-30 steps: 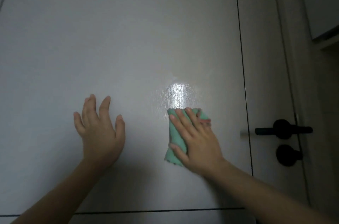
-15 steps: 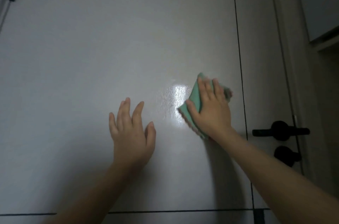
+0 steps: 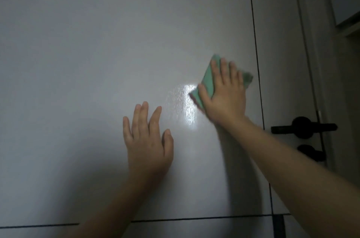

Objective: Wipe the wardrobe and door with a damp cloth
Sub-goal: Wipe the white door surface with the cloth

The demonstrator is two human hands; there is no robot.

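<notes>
A pale grey door panel (image 3: 97,62) fills most of the view, with a wet shiny patch (image 3: 187,101) near its middle right. My right hand (image 3: 226,95) presses a folded green cloth (image 3: 206,80) flat against the panel, fingers straight and pointing up, just right of the shiny patch. Most of the cloth is hidden under the hand; its edges show at the left and upper right. My left hand (image 3: 149,140) lies flat on the panel with spread fingers, below and left of the cloth, holding nothing.
A black lever handle (image 3: 303,127) and a black round lock knob (image 3: 311,153) sit on the narrow strip at the right. Thin dark seams (image 3: 255,42) run vertically right of the cloth and horizontally low across the panel. The door frame stands at far right.
My right hand has slid the cloth up and to the right, from low centre towards the vertical seam. My left hand has moved right across the panel, staying flat.
</notes>
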